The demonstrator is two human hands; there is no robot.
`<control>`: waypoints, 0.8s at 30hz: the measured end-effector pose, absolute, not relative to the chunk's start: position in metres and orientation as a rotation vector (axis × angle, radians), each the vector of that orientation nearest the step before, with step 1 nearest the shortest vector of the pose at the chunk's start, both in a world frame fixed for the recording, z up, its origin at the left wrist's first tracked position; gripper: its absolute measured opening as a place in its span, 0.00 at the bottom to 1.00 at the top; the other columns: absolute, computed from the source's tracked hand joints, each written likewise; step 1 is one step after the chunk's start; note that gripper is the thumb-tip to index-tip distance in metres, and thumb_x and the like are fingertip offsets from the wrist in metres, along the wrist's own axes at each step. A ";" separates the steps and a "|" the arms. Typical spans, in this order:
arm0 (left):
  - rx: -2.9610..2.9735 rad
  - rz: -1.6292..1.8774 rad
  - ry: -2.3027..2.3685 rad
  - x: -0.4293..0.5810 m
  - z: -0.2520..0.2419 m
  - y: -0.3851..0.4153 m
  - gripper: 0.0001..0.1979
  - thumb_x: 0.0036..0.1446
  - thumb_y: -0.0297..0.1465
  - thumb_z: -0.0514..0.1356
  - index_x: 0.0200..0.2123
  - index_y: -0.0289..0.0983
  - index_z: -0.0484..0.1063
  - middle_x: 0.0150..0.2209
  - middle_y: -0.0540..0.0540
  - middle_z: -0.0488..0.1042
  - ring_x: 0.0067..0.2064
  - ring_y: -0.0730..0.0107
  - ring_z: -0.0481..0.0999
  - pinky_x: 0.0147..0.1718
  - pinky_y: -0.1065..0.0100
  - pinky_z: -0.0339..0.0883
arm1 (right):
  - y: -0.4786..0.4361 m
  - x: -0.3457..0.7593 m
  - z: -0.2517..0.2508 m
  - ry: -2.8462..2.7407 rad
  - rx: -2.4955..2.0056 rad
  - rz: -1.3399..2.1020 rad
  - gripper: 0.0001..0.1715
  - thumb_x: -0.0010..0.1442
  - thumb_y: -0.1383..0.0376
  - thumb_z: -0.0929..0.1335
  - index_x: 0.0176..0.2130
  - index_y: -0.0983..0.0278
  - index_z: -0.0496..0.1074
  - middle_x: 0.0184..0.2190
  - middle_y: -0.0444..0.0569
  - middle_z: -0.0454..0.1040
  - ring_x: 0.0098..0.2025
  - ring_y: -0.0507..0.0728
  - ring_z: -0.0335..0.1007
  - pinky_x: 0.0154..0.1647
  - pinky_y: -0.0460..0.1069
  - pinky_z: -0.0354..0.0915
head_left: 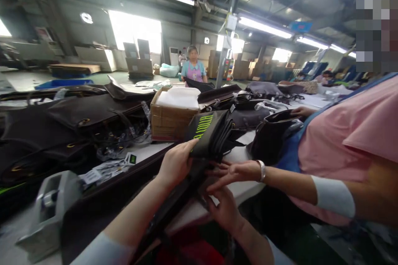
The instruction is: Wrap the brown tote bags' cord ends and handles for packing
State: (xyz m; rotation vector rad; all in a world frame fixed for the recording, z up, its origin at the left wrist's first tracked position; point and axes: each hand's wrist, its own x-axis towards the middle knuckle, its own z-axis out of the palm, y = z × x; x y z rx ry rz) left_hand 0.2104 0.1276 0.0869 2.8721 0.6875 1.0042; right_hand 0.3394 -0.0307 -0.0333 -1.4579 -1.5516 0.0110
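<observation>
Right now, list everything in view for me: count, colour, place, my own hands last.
Bundle: one, black with green lettering, in your left hand
Box: one, brown, centre
Bags: several, dark, mostly left
Tags: several, white, left of centre
Tape dispenser: one, grey, lower left
Table: white, under the goods
Tray: one, blue, back left
Post: one, grey, behind table
Cartons: several, brown, background
Windows: several, bright white, back
Lights: several, white, overhead
Co-worker: one, pink top, right
Far co-worker: one, blue top, behind table
Left hand: one, bare, on bundle
Right hand: one, bare, lower centre
</observation>
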 end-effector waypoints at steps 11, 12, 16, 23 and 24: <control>2.865 0.660 0.688 0.355 0.060 0.173 0.20 0.62 0.27 0.48 0.55 0.37 0.67 0.50 0.41 0.75 0.51 0.60 0.74 0.52 0.61 0.66 | -0.053 0.366 -0.044 -1.500 -1.552 0.047 0.06 0.58 0.71 0.67 0.35 0.62 0.73 0.34 0.49 0.76 0.39 0.55 0.71 0.41 0.49 0.67; 2.862 0.652 0.688 0.357 0.056 0.174 0.19 0.62 0.27 0.48 0.54 0.37 0.67 0.49 0.41 0.76 0.51 0.60 0.75 0.51 0.60 0.67 | -0.053 0.370 -0.047 -1.485 -1.562 0.040 0.06 0.58 0.71 0.67 0.35 0.62 0.73 0.34 0.49 0.76 0.39 0.55 0.72 0.41 0.49 0.67; 2.840 0.606 0.690 0.357 0.037 0.179 0.20 0.61 0.30 0.52 0.56 0.36 0.66 0.53 0.39 0.73 0.54 0.60 0.72 0.54 0.60 0.65 | -0.048 0.380 -0.056 -1.444 -1.582 0.054 0.06 0.58 0.70 0.67 0.35 0.62 0.75 0.33 0.49 0.76 0.38 0.55 0.72 0.41 0.49 0.68; 2.792 0.600 0.686 0.316 0.038 0.155 0.24 0.55 0.32 0.59 0.56 0.32 0.66 0.59 0.34 0.66 0.61 0.53 0.65 0.60 0.53 0.59 | -0.045 0.369 -0.062 -1.455 -1.559 0.131 0.07 0.59 0.70 0.66 0.35 0.62 0.74 0.33 0.50 0.76 0.38 0.57 0.72 0.41 0.51 0.69; 2.776 0.654 0.670 0.299 0.041 0.146 0.23 0.56 0.32 0.59 0.55 0.32 0.67 0.60 0.34 0.66 0.61 0.53 0.64 0.61 0.53 0.58 | -0.045 0.366 -0.062 -1.464 -1.557 0.141 0.07 0.59 0.69 0.65 0.35 0.62 0.74 0.34 0.50 0.76 0.39 0.57 0.72 0.41 0.51 0.69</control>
